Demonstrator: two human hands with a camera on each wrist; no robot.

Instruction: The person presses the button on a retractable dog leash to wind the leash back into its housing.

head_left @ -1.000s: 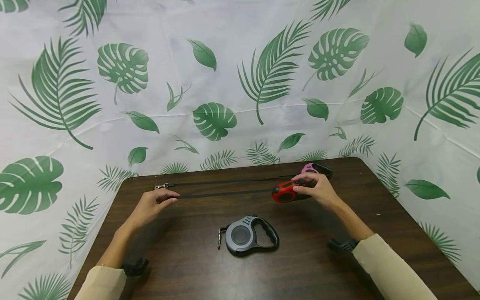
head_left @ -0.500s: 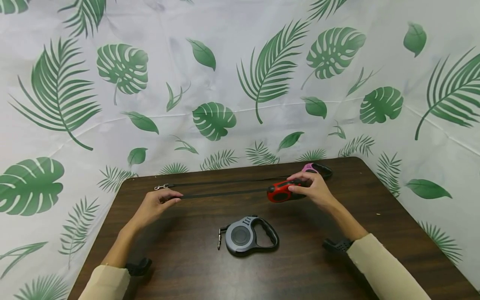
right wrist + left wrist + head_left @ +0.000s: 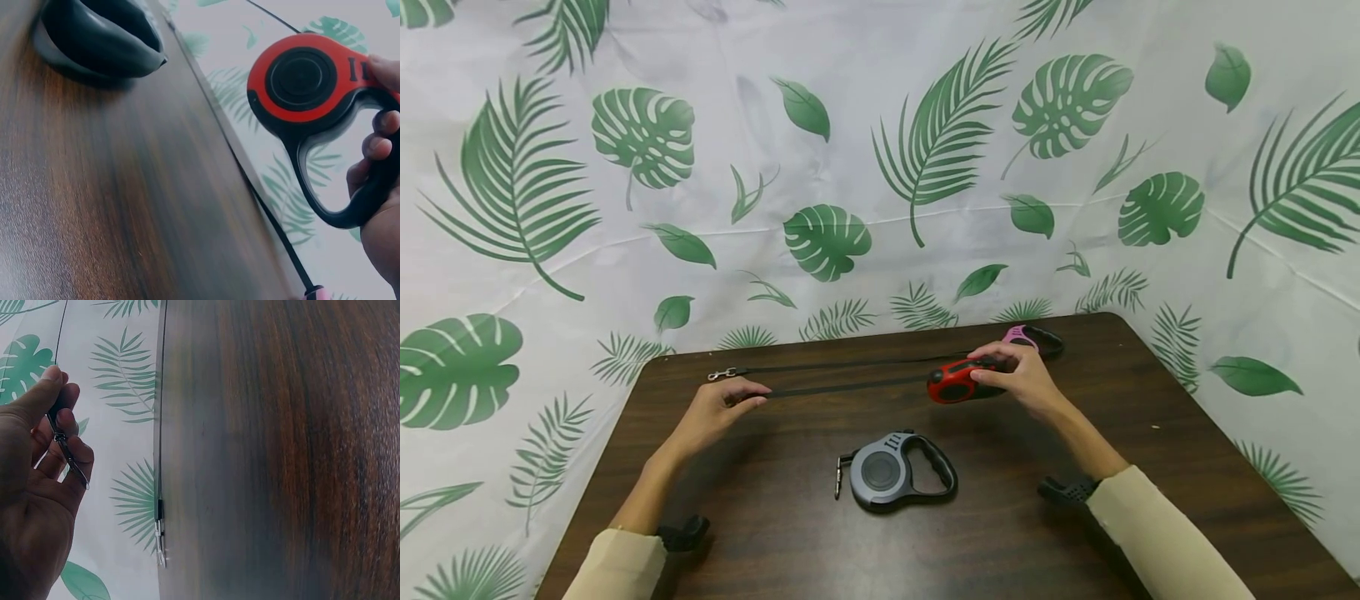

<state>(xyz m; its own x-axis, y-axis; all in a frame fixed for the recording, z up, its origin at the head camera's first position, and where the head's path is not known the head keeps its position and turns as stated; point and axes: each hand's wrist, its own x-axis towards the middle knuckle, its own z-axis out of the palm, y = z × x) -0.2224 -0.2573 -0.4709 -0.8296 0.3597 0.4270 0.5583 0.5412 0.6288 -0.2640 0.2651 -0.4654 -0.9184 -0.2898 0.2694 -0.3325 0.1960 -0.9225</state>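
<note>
My right hand (image 3: 1026, 385) grips the black loop handle of a red and black retractable dog leash (image 3: 951, 382), held above the table. In the right wrist view the fingers curl through the handle of the red leash (image 3: 262, 72), with the thumb near its buttons. A black strap (image 3: 842, 388) stretches from its casing across to my left hand (image 3: 709, 418). The left wrist view shows that hand pinching the strap's end between thumb and fingers, a metal clip (image 3: 74, 465) hanging against the fingers.
A grey retractable leash (image 3: 880, 471) lies on the dark wooden table (image 3: 820, 558) in front, its clip to the left. Behind, a pink leash (image 3: 1018, 335) lies partly hidden by my right hand, its strap (image 3: 850, 364) pulled out leftward to a silver clip (image 3: 722, 374). Leaf-printed cloth hangs behind.
My right hand has moved left with the red leash, and my left hand has shifted slightly right. The strap between them spans a shorter distance. The grey and pink leashes lie still.
</note>
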